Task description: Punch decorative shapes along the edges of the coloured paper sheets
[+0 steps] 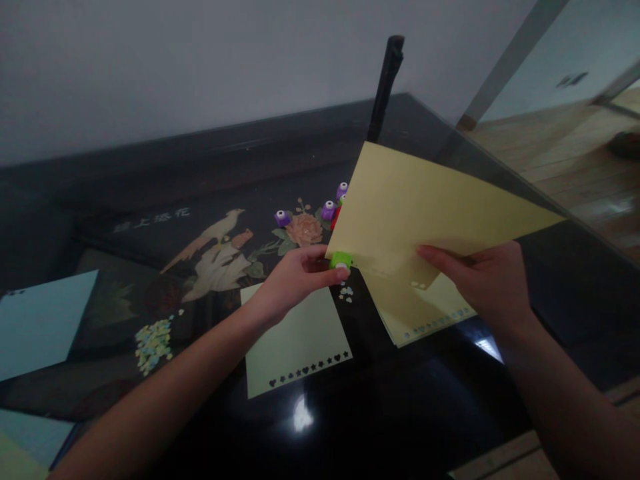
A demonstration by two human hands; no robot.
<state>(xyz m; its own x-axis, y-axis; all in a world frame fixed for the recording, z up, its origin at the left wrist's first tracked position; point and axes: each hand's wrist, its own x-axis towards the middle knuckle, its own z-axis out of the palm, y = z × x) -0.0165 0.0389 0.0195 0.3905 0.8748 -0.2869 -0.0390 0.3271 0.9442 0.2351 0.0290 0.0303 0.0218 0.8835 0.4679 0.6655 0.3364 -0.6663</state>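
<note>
My left hand grips a small green paper punch, its thumb on the white button. The punch sits at the left corner of a yellow sheet of paper. Pinching that sheet along its near edge, my right hand holds it raised and tilted over the table. Under it lies more yellow paper with a row of punched shapes along its edge. Below my left hand is a pale green sheet with punched stars and hearts. Tiny paper cutouts are scattered near the punch.
Purple punches and a partly hidden red one stand behind the yellow sheet. A pile of small cutouts lies at left, near a blue sheet. More paper is at the lower left. A black upright post rises at the back of the glossy table.
</note>
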